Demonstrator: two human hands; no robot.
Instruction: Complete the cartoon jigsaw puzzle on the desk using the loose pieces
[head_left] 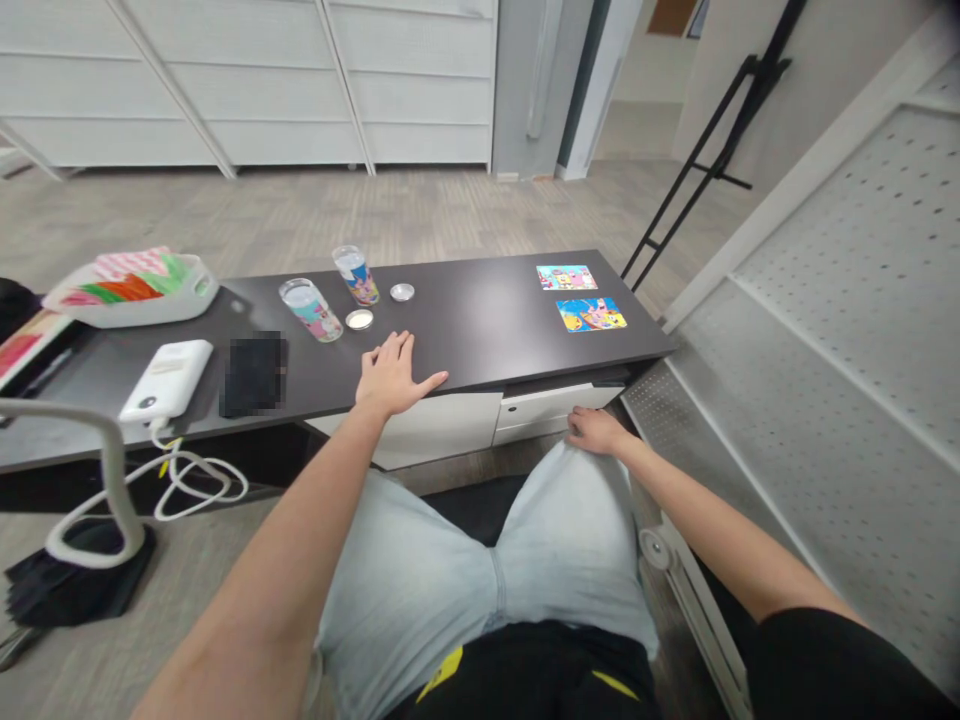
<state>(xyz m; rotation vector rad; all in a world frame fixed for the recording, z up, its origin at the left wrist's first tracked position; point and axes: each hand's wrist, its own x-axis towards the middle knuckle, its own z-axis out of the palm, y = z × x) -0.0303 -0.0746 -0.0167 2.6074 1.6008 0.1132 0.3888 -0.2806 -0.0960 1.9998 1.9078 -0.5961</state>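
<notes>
My left hand (391, 377) lies flat on the front edge of the dark table (480, 310), its fingers and thumb spread, with nothing in it. My right hand (595, 431) rests on my right knee, fingers curled over the pale jeans (577, 510); whether it grips the cloth cannot be made out. Just beyond the left hand are two round silver lids (359, 319), one farther back. Beside them stand two clear cups with cartoon prints, a nearer pink-and-teal cup (311, 311) and a farther blue cup (355, 275). Two colourful cartoon cards (591, 314) lie at the table's right end.
On the left are a white basket (150, 312) of colourful items, a white power bank (169, 380) with a coiled cable (199, 480), and a blurred black object (253, 375). A perforated white panel (817, 260) stands at the right, near a black metal stand (690, 185).
</notes>
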